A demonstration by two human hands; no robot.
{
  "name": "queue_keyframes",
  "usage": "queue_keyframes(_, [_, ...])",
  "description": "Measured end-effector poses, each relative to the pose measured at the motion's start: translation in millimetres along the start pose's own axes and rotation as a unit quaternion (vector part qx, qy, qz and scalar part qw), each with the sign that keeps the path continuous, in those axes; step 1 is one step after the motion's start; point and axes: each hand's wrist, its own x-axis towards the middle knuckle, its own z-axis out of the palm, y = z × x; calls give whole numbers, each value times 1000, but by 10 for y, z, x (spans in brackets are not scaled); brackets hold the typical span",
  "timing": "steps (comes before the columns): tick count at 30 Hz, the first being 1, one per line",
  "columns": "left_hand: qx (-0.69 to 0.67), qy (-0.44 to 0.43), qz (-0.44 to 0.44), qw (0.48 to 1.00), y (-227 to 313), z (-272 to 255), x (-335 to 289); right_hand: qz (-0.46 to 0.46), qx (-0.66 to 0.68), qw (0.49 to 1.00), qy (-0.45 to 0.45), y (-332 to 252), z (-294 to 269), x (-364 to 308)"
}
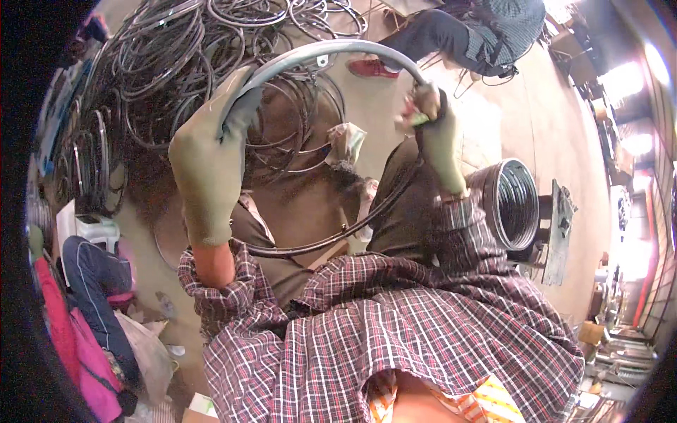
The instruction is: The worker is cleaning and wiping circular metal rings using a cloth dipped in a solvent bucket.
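Observation:
I hold a grey metal wheel rim point(331, 48) upright in front of me, its lower arc crossing my lap. My left hand point(211, 148), in a pale green glove, grips the rim's upper left arc. My right hand point(437, 134), also gloved, is closed on the rim's right side and pinches a small light-coloured piece against it. My plaid sleeves come in from below.
A big heap of dark rims point(176, 56) covers the floor at the upper left. A stack of rims on a metal stand point(518, 204) sits at my right. Another person point(486, 32) sits at the top right; a seated person in pink point(77, 303) is at the lower left.

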Motion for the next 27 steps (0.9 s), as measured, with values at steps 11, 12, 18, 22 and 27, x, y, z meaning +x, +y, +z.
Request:
queue_keyframes(11, [2, -5, -69, 998, 105, -68, -56, -453, -399, 788, -121, -958, 912, 417])
queue_keyframes(12, [13, -2, -66, 998, 101, -74, -51, -482, -439, 742, -151, -1062, 1097, 437])
queue_keyframes(18, [14, 16, -30, 999, 6, -61, -83, -312, -366, 872, -89, -667, 665, 391])
queue_keyframes(22, [-12, 10, -19, 1000, 87, -55, -16, -82, -188, 978, -42, -64, 91, 11])
queue_keyframes(27, [32, 8, -29, 999, -14, -28, -9, 55, 80, 995, -15, 207, -182, -89])
